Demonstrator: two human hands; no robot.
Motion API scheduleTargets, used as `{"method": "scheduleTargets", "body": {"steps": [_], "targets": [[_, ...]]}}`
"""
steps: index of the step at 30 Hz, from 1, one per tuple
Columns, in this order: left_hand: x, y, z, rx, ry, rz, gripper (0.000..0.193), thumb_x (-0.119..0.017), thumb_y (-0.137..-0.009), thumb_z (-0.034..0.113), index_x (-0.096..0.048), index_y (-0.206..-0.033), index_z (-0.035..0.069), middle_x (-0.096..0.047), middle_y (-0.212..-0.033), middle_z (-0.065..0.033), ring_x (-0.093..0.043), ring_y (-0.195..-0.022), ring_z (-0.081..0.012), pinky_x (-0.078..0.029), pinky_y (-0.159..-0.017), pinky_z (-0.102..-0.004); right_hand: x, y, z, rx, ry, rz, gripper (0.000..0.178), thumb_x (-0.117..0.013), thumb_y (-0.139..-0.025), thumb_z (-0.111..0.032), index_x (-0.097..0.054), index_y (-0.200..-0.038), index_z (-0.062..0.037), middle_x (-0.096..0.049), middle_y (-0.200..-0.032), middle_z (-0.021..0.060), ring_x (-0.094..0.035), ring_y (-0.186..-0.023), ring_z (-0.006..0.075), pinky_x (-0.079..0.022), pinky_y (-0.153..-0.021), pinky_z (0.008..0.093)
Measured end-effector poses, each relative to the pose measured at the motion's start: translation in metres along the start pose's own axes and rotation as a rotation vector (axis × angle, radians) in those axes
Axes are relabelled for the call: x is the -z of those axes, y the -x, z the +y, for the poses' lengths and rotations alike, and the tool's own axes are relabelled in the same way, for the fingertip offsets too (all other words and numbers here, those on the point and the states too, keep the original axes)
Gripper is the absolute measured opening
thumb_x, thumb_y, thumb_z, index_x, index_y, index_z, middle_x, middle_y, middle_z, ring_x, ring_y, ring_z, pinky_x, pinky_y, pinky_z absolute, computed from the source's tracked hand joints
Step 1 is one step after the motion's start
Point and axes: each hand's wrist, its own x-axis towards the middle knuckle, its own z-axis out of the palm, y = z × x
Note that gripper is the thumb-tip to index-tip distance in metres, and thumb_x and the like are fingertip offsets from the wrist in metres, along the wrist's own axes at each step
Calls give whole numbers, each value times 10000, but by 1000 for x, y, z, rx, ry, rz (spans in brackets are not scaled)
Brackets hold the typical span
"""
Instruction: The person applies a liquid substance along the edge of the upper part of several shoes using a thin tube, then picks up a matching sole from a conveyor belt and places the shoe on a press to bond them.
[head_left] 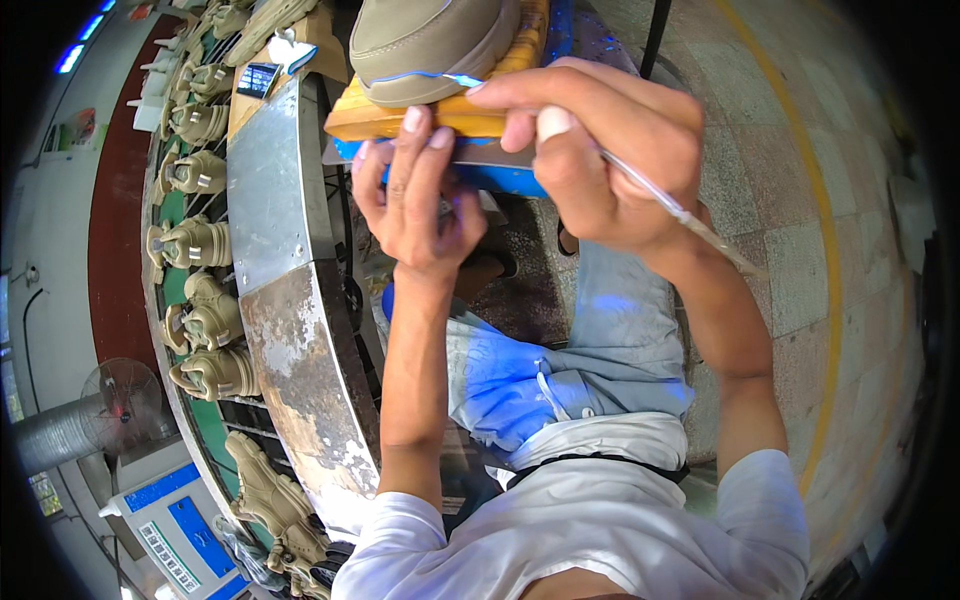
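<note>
A beige shoe (430, 45) lies toe toward me on a yellow block (420, 122) at the top of the view. A glowing blue line runs along the toe, just above the sole edge. My right hand (620, 150) is closed round a thin pale brush-like stick (645, 180); its bluish tip reaches the end of that line. The stick's rear end is blurred. My left hand (420, 195) has its fingers stretched up against the block's front edge, fingertips touching it. Under the block is a blue support (505, 180), partly hidden by both hands.
On my left, several beige shoes (195, 243) stand along a green conveyor (208, 425). Between it and me runs a worn metal ledge (265, 190). A phone-like dark device (258, 80) rests near the ledge's far end. A fan (122, 405) stands beyond the conveyor.
</note>
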Motion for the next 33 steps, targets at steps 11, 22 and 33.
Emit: {"method": "scheduleTargets", "body": {"steps": [11,22,33], "targets": [[19,-2,-97,512,391,18,467,-401,-1128,290,-549,-1419,-44,-579,-1497,-268,-575,-1374,-333,-476,-1120,-440,-61,-27,57,100,81,-71,244,-571,-943,-72,-777,-1070,-42,-725,-831,103,-705,-703,235,-562,-634,338],[4,-45,-103,539,-148,-256,937,-758,-938,541,-418,-1506,-122,-602,-1369,-310,-556,-1297,-432,-475,-1084,-490,-59,-40,94,74,232,-113,259,-585,-964,-118,-790,-1121,-104,-748,-872,90,-718,-716,224,-568,-656,332],[-10,-30,-121,544,-80,-217,1142,-950,-723,538,-422,-1524,-82,-608,-1355,-269,-567,-1275,-402,-480,-1087,-471,-3,-36,98,151,610,-110,259,-604,-943,-149,-793,-1120,-150,-739,-875,90,-711,-727,293,-571,-652,383]]}}
